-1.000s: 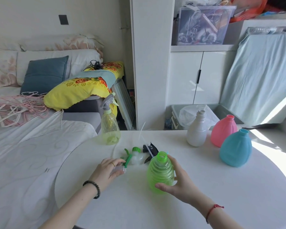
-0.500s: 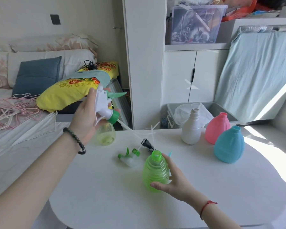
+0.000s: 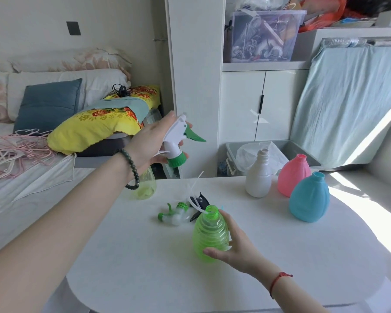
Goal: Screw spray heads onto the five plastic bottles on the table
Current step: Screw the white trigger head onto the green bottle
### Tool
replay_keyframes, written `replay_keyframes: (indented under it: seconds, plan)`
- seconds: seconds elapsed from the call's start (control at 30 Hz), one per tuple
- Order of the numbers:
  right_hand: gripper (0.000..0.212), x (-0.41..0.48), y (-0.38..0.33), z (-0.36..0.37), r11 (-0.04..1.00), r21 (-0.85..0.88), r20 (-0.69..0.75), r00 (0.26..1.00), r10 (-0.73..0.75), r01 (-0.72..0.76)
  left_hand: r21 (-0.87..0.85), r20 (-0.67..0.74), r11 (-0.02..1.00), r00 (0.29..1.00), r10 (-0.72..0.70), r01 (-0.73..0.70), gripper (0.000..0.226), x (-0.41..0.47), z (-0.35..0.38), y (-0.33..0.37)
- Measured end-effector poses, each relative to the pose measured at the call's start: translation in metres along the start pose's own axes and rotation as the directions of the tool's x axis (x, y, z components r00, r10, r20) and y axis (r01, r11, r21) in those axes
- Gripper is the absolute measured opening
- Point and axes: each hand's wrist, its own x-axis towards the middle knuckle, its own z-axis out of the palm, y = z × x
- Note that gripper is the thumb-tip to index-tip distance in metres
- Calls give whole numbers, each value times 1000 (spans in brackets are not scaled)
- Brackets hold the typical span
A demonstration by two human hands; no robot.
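Note:
My left hand [image 3: 148,143] holds a white spray head with a green collar and trigger [image 3: 176,143] in the air above the table's far left. Its thin white tube [image 3: 193,188] hangs down, and the tip sits in the mouth of the ribbed green bottle [image 3: 210,233]. My right hand [image 3: 233,247] grips that bottle, which stands upright on the white table [image 3: 145,256]. A pale yellow bottle [image 3: 147,186] stands behind my left wrist, its top hidden. A white bottle [image 3: 259,177], a pink bottle [image 3: 294,175] and a blue bottle [image 3: 309,197] stand open-necked at the back right.
Loose spray heads lie beside the green bottle: a clear one with green parts [image 3: 174,215] and a black one [image 3: 198,202]. A bed [image 3: 20,177] lies left of the table, a grey bin [image 3: 273,154] and a white cabinet [image 3: 257,105] stand behind it.
My left hand picked the white and green spray head off the table, lifted it and swung it right, so its tube now reaches the green bottle's mouth. My right hand kept its hold.

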Motion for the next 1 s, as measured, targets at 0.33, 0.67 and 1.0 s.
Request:
replay_keyframes:
  seconds: [0.33, 0.67, 1.0]
  plan:
    - [83, 0, -3, -1, 1000, -6, -1, 1000, 7, -7, 219, 63, 975, 996, -62, 47, 45, 33, 18, -14]
    - [83, 1, -2, -1, 1000, 3, -2, 1000, -18, 18, 523, 142, 851, 979, -144, 49, 36, 28, 59, -104]
    - [73, 4, -18, -9, 995, 92, -48, 998, -41, 45, 339, 114, 931, 977, -180, 132, 46, 28, 56, -125]
